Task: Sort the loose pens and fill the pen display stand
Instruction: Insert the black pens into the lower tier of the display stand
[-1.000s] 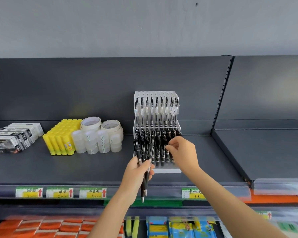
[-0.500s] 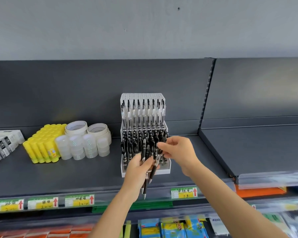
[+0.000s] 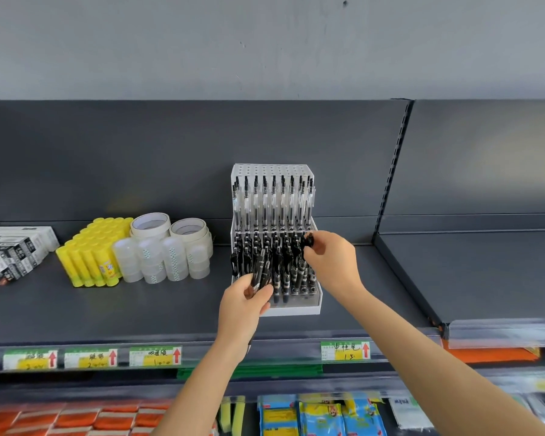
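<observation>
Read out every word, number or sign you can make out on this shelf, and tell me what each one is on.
"中性笔", "1.5": handwritten on the right price tag, under the pen display stand.
"双面胶": third price tag, below the tape rolls; price unclear.
Red up arrow: each tag.
Two leftmost tags, boxes, glue sticks, lower packets: too blurred.

The pen display stand [image 3: 296,310] is white, its back dotted with holes. Its top row of pens [image 3: 272,202] is clear-barrelled with black caps. The lower rows [image 3: 291,269] are black with pale bands, as are the loose pens [image 3: 260,272] in the left hand [image 3: 244,306] and the single pen [image 3: 309,240] in the right hand [image 3: 331,262]. At nine o'clock from the stand lie yellow glue sticks [image 3: 88,253], cream tape rolls [image 3: 151,223] and black-and-white boxes [image 3: 13,250]. The shelf [image 3: 139,306] is dark grey. At six o'clock, price labels [image 3: 155,355] are green and yellow with red arrows.
</observation>
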`<state>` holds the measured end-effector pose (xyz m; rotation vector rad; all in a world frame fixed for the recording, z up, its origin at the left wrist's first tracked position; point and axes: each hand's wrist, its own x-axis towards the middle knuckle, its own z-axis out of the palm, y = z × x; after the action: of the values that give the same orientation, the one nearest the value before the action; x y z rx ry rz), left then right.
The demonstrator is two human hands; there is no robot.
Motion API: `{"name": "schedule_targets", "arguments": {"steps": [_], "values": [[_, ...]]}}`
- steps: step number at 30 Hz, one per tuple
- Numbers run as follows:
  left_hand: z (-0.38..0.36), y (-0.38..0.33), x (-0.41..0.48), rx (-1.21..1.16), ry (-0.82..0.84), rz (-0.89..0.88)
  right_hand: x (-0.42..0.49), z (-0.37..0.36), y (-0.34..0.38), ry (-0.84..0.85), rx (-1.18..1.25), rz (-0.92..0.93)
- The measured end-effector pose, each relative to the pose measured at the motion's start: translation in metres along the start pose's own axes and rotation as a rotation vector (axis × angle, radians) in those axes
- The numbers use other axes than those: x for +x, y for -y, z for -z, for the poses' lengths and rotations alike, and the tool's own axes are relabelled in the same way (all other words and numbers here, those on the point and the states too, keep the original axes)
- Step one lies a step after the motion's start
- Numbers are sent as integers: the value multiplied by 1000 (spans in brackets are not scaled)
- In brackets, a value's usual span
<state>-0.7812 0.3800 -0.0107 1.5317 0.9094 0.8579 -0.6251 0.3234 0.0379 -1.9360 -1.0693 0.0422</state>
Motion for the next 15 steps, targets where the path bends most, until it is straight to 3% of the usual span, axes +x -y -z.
{"name": "schedule_targets", "arguments": {"steps": [6,15], "values": [[6,2,-4,-36,-14,-6,-5,-14,-6,72,15,-91],[5,2,-8,-22,13,-10,-6,-20,-9,52,-9,-140]]}}
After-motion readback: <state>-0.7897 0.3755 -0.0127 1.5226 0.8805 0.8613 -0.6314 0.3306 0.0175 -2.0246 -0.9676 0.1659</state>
